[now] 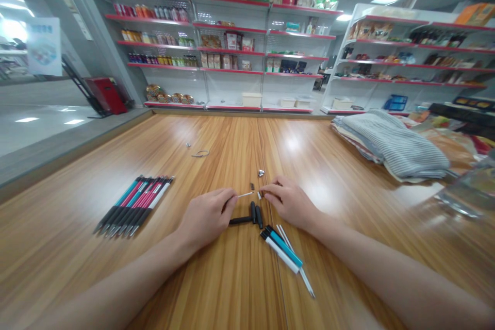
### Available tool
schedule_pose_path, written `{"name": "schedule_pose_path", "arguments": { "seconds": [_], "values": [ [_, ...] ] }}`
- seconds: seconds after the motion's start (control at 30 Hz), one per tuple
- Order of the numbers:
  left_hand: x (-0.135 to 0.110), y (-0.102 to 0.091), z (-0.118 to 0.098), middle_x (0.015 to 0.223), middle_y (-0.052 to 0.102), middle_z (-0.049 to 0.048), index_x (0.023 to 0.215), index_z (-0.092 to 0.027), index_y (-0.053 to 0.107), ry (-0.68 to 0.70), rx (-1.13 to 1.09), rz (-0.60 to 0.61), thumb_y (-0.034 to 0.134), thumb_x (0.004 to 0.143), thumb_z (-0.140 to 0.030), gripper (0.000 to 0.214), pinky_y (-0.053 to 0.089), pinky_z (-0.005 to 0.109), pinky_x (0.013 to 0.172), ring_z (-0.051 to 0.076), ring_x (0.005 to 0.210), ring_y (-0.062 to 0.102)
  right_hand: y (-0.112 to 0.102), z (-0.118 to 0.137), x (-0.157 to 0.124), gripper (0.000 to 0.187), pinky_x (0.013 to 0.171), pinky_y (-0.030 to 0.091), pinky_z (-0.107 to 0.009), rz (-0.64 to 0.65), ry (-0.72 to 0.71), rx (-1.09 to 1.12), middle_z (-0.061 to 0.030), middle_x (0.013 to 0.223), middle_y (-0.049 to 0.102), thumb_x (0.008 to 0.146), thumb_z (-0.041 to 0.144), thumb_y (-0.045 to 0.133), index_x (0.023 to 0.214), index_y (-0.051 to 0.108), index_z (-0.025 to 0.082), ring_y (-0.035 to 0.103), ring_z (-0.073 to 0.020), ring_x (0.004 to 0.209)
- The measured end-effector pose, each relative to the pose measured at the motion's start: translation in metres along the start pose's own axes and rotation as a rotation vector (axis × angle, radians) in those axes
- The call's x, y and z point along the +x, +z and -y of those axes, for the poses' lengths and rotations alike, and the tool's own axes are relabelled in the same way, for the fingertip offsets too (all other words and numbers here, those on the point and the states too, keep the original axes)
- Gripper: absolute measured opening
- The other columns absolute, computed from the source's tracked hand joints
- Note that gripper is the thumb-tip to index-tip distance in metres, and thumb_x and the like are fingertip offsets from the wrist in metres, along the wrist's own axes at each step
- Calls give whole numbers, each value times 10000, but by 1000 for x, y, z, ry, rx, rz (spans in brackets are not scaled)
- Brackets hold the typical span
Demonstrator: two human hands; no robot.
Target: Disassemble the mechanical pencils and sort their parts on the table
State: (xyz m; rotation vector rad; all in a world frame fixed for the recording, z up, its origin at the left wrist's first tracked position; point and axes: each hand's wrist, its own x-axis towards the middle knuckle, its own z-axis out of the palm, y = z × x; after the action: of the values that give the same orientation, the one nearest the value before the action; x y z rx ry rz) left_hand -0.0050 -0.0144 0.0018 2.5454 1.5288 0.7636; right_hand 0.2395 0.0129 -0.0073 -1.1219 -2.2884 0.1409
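Note:
My left hand (211, 214) is closed in a pinch on a thin white pen refill (244, 195), its tip pointing right. My right hand (290, 201) has its fingertips slightly apart at a small white piece (259, 195) on the table. A small dark piece (252, 186) and silver pen tips (262, 172) lie just beyond. Black pen grips (259, 216) lie between the hands, and another black tube (240, 220) is partly hidden by my left hand. Nearer me are a white barrel (284, 258), a blue barrel (286, 248) and white refills (306, 281).
Several assembled pens (135, 206) lie in a row at left. A curled grey strip (200, 153) and small silver bits (187, 145) are farther back. Folded cloths (390, 142) and a clear container (472, 191) stand right. Stocked shelves (232, 51) rise behind the wooden table (216, 289).

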Motion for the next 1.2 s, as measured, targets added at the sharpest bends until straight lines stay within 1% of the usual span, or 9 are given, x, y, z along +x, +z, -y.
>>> {"name": "schedule_pose_path", "arguments": {
  "seconds": [0.2, 0.33, 0.43, 0.7, 0.77, 0.87, 0.97, 1.2],
  "values": [
    [0, 1, 1, 800, 642, 16, 846, -215, 586, 41, -3, -14, 412, 945, -292, 215, 428, 254, 680, 153, 740, 612, 0, 0, 0, 99, 773, 464, -301, -7, 23, -52, -47, 879, 540, 910, 207, 543, 905, 639, 181, 540, -162, 847],
    [-1, 0, 1, 797, 632, 13, 840, -214, 585, 46, 18, 2, 406, 948, -291, 223, 422, 251, 669, 149, 733, 602, 1, 2, -1, 72, 753, 456, -296, 20, 41, -93, -48, 888, 540, 909, 160, 531, 854, 577, 167, 535, -159, 823],
    [-1, -1, -1, 790, 624, 14, 830, -210, 586, 56, 28, 11, 399, 951, -295, 238, 424, 246, 669, 146, 733, 598, -2, 5, -1, 81, 755, 452, -293, 17, 12, -61, -46, 894, 543, 913, 126, 503, 860, 550, 166, 532, -157, 826],
    [-1, -5, -6, 763, 597, 9, 811, -206, 574, 124, 57, 23, 403, 948, -277, 231, 396, 242, 620, 135, 692, 585, -8, 17, 1, 79, 740, 449, -304, -41, -153, 32, -55, 873, 546, 922, 128, 480, 882, 537, 166, 519, -169, 830],
    [-2, -5, -6, 770, 595, 10, 815, -206, 572, 120, 50, 28, 400, 950, -272, 228, 402, 244, 632, 135, 696, 584, -8, 19, 1, 87, 734, 447, -306, -46, -157, 27, -56, 870, 546, 921, 124, 473, 879, 535, 168, 516, -171, 827],
    [-2, -3, -5, 786, 597, 13, 830, -208, 572, 114, 39, 40, 395, 953, -267, 224, 414, 246, 657, 137, 716, 588, -8, 18, 1, 105, 730, 441, -306, -48, -122, -2, -55, 867, 544, 908, 96, 468, 858, 526, 168, 511, -170, 821],
    [-2, -3, -4, 781, 597, 16, 833, -207, 579, 121, 25, 18, 405, 947, -259, 214, 419, 240, 656, 135, 710, 586, -8, 16, 0, 115, 724, 438, -302, -51, -99, -19, -53, 865, 541, 890, 73, 477, 845, 522, 169, 508, -168, 813],
    [-1, -4, -6, 779, 600, 14, 826, -207, 577, 124, 40, 16, 398, 949, -266, 225, 416, 240, 645, 137, 712, 586, -8, 18, 0, 109, 728, 442, -301, -30, -145, -10, -53, 856, 540, 901, 87, 468, 865, 530, 169, 509, -170, 822]
  ]
}}
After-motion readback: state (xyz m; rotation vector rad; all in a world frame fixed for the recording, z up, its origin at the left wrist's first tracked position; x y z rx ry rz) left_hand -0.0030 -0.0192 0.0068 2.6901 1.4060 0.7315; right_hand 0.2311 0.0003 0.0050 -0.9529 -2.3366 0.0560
